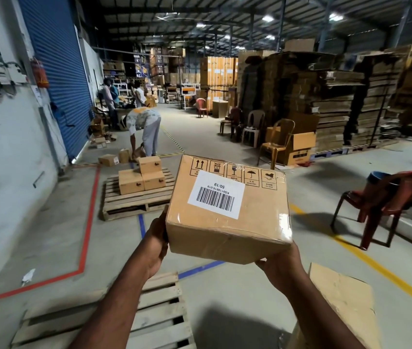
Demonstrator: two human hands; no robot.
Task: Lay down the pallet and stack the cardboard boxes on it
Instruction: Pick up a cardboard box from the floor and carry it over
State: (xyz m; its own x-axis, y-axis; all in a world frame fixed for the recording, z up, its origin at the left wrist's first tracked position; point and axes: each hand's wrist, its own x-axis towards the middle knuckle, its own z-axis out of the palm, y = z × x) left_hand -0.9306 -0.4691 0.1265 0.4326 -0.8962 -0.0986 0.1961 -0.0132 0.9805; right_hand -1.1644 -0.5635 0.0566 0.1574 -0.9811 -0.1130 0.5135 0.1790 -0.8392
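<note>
I hold a brown cardboard box [227,212] with a white barcode label at chest height. My left hand [156,244] grips its left side, and my right hand [279,267] supports its lower right corner. A wooden pallet [154,316] lies flat on the floor below my left arm, with nothing visible on it. Another cardboard box [338,308] stands at the lower right, beside my right forearm.
A second pallet [134,200] ahead on the left carries three small boxes [142,177]. Behind it a person [142,129] bends over loose boxes. A red plastic chair [386,202] stands on the right, and more chairs and tall cardboard stacks [325,96] farther back.
</note>
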